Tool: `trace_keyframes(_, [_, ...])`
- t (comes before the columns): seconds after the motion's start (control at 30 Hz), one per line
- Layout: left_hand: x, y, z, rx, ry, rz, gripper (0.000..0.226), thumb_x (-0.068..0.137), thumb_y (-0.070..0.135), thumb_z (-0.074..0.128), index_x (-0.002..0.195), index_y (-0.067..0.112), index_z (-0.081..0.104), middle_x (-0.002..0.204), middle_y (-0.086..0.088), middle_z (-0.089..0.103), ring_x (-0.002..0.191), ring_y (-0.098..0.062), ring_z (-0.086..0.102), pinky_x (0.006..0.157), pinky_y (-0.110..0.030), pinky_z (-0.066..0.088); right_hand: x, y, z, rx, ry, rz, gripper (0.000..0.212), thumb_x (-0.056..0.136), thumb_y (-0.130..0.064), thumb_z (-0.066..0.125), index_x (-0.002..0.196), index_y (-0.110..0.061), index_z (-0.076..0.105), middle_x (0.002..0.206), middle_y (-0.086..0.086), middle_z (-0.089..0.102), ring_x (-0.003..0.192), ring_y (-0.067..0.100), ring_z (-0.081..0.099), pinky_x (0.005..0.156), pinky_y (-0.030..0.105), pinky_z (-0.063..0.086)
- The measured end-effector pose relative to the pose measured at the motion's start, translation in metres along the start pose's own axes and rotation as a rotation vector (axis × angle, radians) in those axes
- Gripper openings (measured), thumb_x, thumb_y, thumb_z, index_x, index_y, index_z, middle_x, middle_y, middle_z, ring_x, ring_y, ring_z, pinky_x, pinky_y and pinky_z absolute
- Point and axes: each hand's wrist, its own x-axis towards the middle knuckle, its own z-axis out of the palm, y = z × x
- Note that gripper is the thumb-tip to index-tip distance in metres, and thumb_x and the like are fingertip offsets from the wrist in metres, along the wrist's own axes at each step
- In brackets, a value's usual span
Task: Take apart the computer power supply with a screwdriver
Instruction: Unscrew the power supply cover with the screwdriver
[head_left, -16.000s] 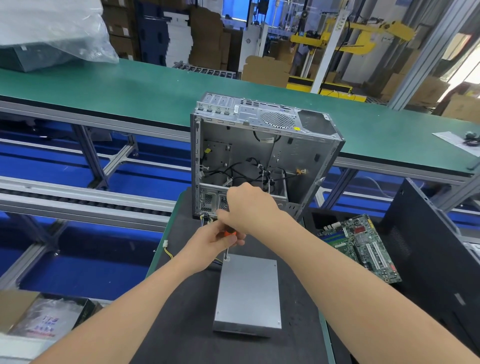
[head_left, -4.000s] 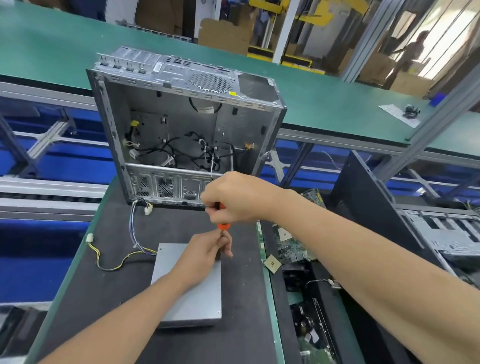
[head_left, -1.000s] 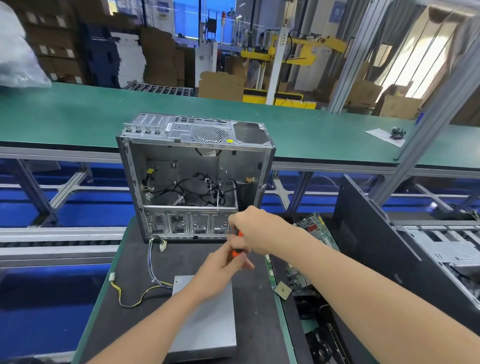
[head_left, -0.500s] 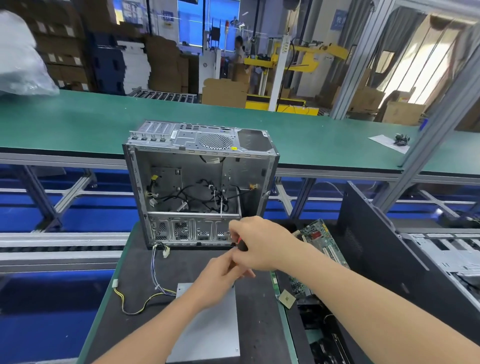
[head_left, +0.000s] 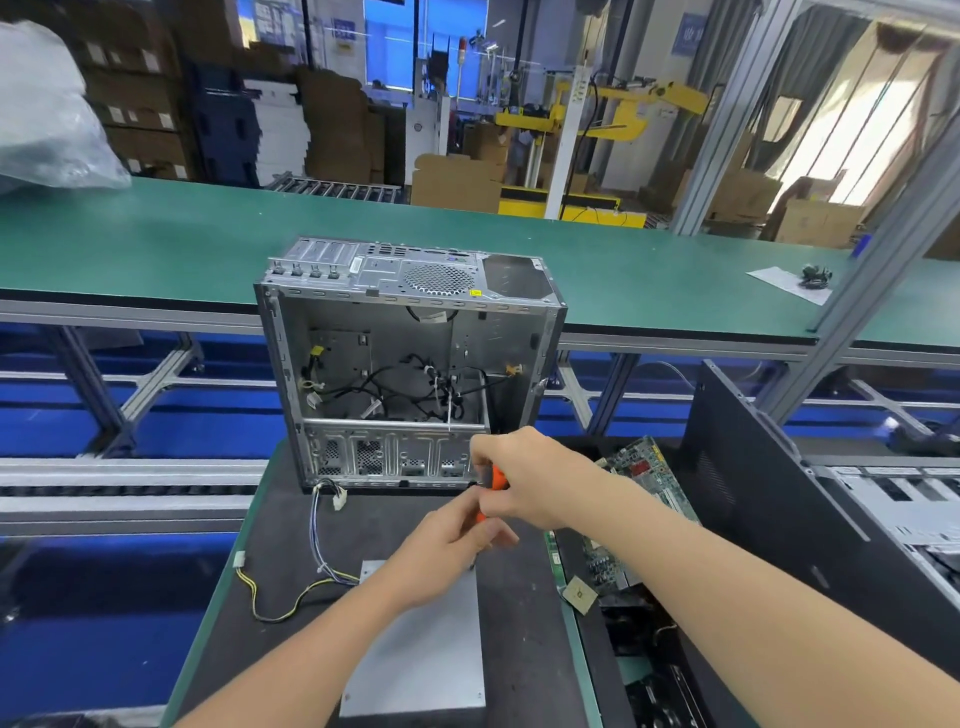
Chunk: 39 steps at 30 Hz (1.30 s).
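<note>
Hands stay over the far right corner of the supply (head_left: 421, 649), lower centre: right hand (head_left: 527, 480) grips the screwdriver (head_left: 497, 479), left hand (head_left: 449, 551) pinches its shaft. Bare mat (head_left: 524, 654) runs along its right edge.

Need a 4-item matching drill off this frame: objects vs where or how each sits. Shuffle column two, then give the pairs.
Column A
1. screwdriver
2. power supply
3. computer case
4. circuit board

Column B
a. stands upright with its side open, at the far end of the black mat
b. lies flat on the mat, nearest the camera
c. orange handle gripped by the right hand
d. green, lies off the mat to the right

Pairs: 1-c, 2-b, 3-a, 4-d
</note>
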Motion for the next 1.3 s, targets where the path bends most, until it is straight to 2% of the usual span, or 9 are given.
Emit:
trace_keyframes(0.23, [-0.001,0.001,-0.003,0.054,-0.004,-0.006,0.022,0.103,0.033,0.053,0.124,0.030,0.059,0.109,0.007,0.078,0.106,-0.017,0.071,0.099,-0.046,0.054,-0.004,0.003,-0.002,0.021,-0.024,-0.118,0.020,0.082,-0.021,0.067,0.098,-0.020,0.055,0.093,-0.004,0.055,0.084,0.018,0.053,0.071,0.042,0.054])
trace_keyframes(0.33, [-0.003,0.001,-0.001,0.078,0.030,-0.007,0.021,0.101,0.035,0.054,0.116,0.025,0.063,0.103,0.009,0.079,0.100,-0.017,0.071,0.095,-0.046,0.055,-0.006,0.000,0.000,-0.034,0.067,-0.088,0.022,0.085,-0.037,0.065,0.095,-0.023,0.051,0.085,-0.006,0.055,0.081,0.022,0.057,0.061,0.038,0.050])
trace_keyframes(0.47, [-0.002,0.000,0.002,0.083,0.043,-0.014,0.022,0.098,0.042,0.052,0.111,0.029,0.065,0.103,0.014,0.079,0.097,-0.013,0.071,0.094,-0.045,0.056,-0.001,-0.008,0.006,-0.323,0.262,0.119,0.051,0.094,-0.067,0.045,0.080,-0.018,0.047,0.071,-0.001,0.048,0.057,0.017,0.046,0.048,0.029,0.029])
trace_keyframes(0.57, [-0.002,-0.001,0.002,0.050,0.030,-0.014,0.026,0.096,0.046,0.053,0.116,0.032,0.063,0.105,0.012,0.079,0.103,-0.013,0.072,0.097,-0.046,0.055,0.003,-0.010,0.011,-0.273,0.167,0.165,0.048,0.099,-0.055,0.051,0.071,-0.018,0.040,0.074,0.001,0.045,0.057,0.017,0.044,0.048,0.029,0.030])
trace_keyframes(0.67, [-0.003,0.000,-0.001,0.019,0.020,-0.011,0.016,0.098,0.042,0.055,0.113,0.043,0.060,0.108,0.009,0.078,0.108,-0.010,0.071,0.097,-0.043,0.055,0.004,-0.006,0.005,-0.180,0.072,0.090,0.028,0.095,-0.043,0.060,0.092,-0.015,0.053,0.081,0.000,0.049,0.066,0.022,0.053,0.049,0.030,0.033])
trace_keyframes(0.8, [-0.005,0.001,-0.004,0.020,-0.008,-0.014,0.022,0.105,0.030,0.052,0.125,0.034,0.058,0.112,0.010,0.077,0.111,-0.008,0.070,0.097,-0.032,0.052,0.001,-0.001,0.003,-0.059,0.003,-0.058,0.015,0.087,-0.026,0.066,0.097,-0.024,0.055,0.089,-0.006,0.052,0.080,0.022,0.057,0.061,0.036,0.051])
trace_keyframes(1.0, [-0.006,0.001,-0.004,-0.020,-0.013,-0.040,0.024,0.110,0.020,0.050,0.133,0.028,0.054,0.116,0.003,0.077,0.113,-0.015,0.071,0.103,-0.045,0.053,0.004,0.002,0.005,-0.040,-0.041,-0.226,0.028,0.076,-0.017,0.078,0.091,-0.028,0.057,0.093,-0.011,0.043,0.080,-0.002,0.042,0.059,0.027,0.037])
trace_keyframes(1.17, [-0.006,0.001,-0.005,0.040,-0.007,-0.045,0.023,0.109,0.027,0.051,0.129,0.028,0.061,0.110,0.006,0.079,0.110,-0.015,0.071,0.101,-0.048,0.053,-0.003,-0.005,0.002,-0.108,0.040,-0.210,0.025,0.079,-0.039,0.067,0.098,-0.030,0.055,0.095,-0.010,0.051,0.084,0.006,0.052,0.062,0.033,0.047])
trace_keyframes(1.3, [-0.005,0.000,-0.003,0.049,0.003,-0.074,0.017,0.109,0.027,0.051,0.116,0.023,0.066,0.106,0.010,0.079,0.108,-0.017,0.071,0.101,-0.051,0.052,-0.004,-0.015,0.009,-0.401,0.309,0.027,0.050,0.092,-0.070,0.044,0.089,-0.020,0.048,0.069,-0.003,0.048,0.056,0.019,0.048,0.049,0.029,0.030])
